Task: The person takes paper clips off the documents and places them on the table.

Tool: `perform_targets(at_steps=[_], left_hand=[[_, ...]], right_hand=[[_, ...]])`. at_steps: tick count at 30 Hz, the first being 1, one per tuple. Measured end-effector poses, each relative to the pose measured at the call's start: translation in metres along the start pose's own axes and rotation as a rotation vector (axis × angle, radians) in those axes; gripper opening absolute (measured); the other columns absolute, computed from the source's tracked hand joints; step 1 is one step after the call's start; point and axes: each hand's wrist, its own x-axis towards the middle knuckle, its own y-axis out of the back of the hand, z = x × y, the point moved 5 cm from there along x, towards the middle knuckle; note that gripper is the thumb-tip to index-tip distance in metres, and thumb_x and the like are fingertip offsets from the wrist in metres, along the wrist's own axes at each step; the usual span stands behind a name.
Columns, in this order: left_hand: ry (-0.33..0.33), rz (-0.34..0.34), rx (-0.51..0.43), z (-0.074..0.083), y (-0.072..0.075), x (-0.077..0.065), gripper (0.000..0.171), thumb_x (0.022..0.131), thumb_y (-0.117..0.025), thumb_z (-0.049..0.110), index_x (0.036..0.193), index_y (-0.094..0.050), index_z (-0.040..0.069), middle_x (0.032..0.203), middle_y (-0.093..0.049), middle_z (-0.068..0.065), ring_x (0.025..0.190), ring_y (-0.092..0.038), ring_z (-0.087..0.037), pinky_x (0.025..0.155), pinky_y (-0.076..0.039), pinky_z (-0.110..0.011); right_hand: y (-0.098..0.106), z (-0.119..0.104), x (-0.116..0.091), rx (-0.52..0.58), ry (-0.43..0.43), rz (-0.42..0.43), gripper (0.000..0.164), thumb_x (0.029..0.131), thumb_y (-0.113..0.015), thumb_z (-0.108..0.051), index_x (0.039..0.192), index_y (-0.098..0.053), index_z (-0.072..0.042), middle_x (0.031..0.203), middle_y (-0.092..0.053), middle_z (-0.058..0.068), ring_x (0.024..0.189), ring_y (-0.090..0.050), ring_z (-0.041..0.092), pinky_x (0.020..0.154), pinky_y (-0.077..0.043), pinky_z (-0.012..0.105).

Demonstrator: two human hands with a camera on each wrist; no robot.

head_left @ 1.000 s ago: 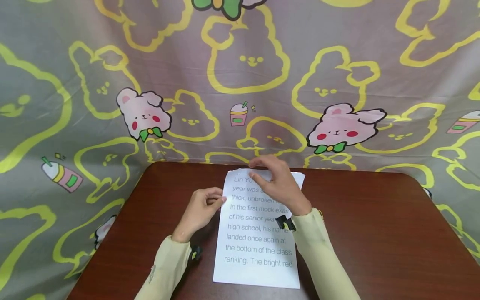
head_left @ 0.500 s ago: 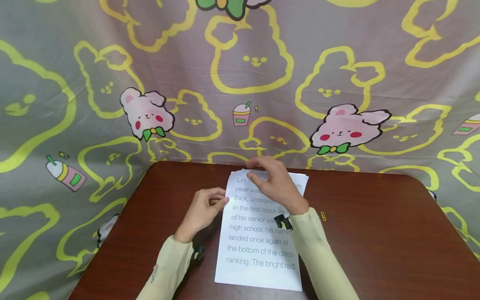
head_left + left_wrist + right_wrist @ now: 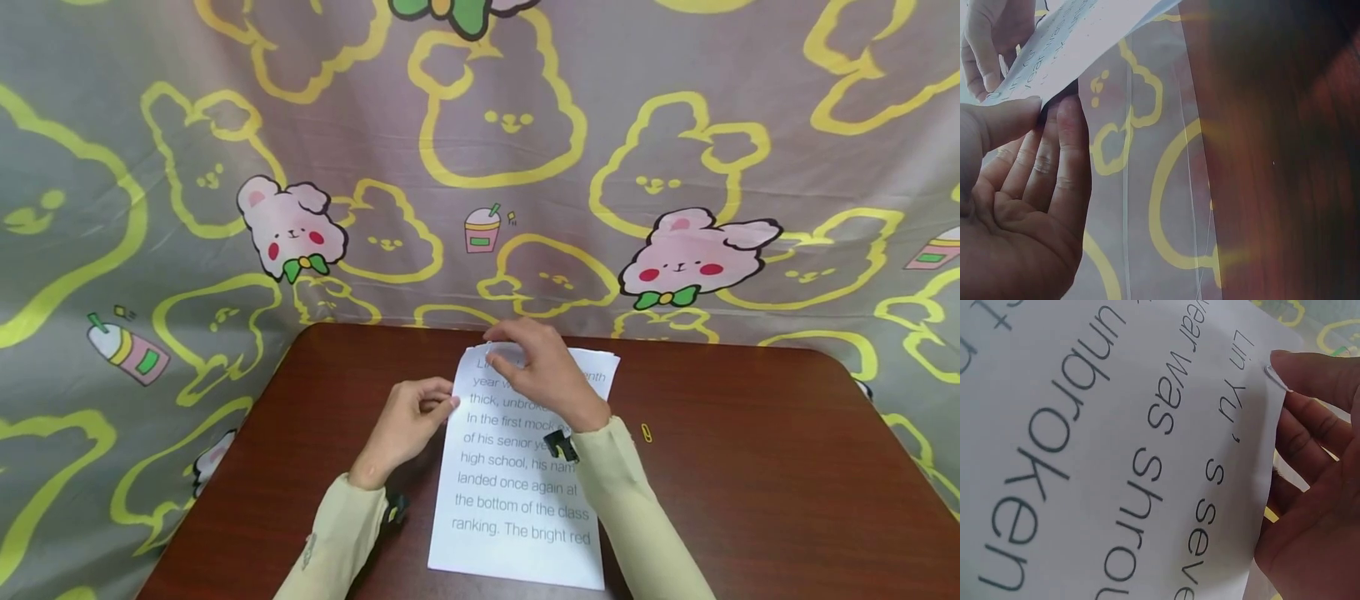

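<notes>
While your hands are both busy at the papers, a fair bit of what they're doing is tucked out of sight. Your left hand (image 3: 408, 421) has the left edge of the printed sheets (image 3: 517, 500) pinched, thumb on the front and fingers going behind, so from the head view you mostly get the back of that hand; the left wrist view shows the grip better. Your right hand (image 3: 543, 367) is up at the top edge, well apart from the left one, with thumb and fingertips closed on a whitish clip (image 3: 1277, 376). From above that clip is just a tiny pale bit by your fingertips, and even in the right wrist view your thumb covers part of it, so I can't tell how far it's pushed onto the paper. The sheets lie between your hands and run down toward you, with more than one corner peeking out at the top right, but no way I could count them. Your right hand and sleeve (image 3: 630, 483) block chunks of the upper lines, and the right wrist view cuts the text off at "seve". A yellow paper clip (image 3: 647, 433) sits on the table (image 3: 765, 500) to the right of your right wrist. Past your hands hangs a cartoon-print cloth (image 3: 360, 108), cropped at the top and sides.
</notes>
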Motion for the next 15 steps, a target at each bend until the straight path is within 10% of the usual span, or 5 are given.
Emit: perform_targets(at_steps=[15], left_hand=[[-0.007,-0.001,0.014,-0.001,-0.0022,0.0008,0.011,0.097,-0.07,0.004,0.105,-0.079,0.005,0.096,-0.081,-0.01,0.087,-0.076,-0.013,0.081,-0.062,-0.025]], right_hand=[[-0.0045,0.0012,0.0006,0.014,-0.026,-0.04,0.014,0.092,-0.078,-0.007,0.105,-0.077,-0.011,0.105,-0.079,0.005,0.103,-0.074,0.022,0.091,-0.06,0.042]])
